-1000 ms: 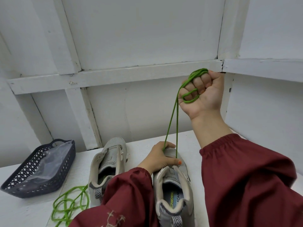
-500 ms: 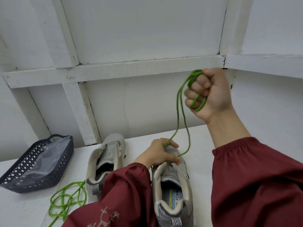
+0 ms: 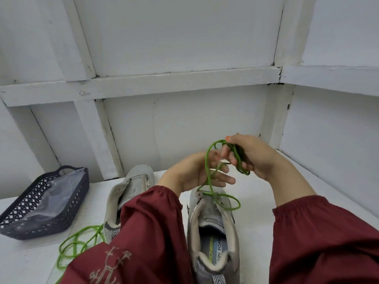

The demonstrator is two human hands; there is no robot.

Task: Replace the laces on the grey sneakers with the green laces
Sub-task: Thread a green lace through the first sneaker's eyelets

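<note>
Above grey sneaker (image 3: 215,232), toward 1 o'clock: green lace (image 3: 206,167) bunched in right grip (image 3: 252,158), fingers curled round the slack, likely to stop loops tangling. Left grip (image 3: 196,173) wide at 11 o'clock, strand across palm. Spare lace (image 3: 78,242) on bench (image 3: 256,201), 8 o'clock.

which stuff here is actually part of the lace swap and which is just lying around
Part of the job:
- right sneaker
- green lace, running from that sneaker up into the right hand
- left sneaker, no lace visible on it
- second green lace, loose on the table

Just lying about:
- dark basket
- clear plastic bag inside it
</note>
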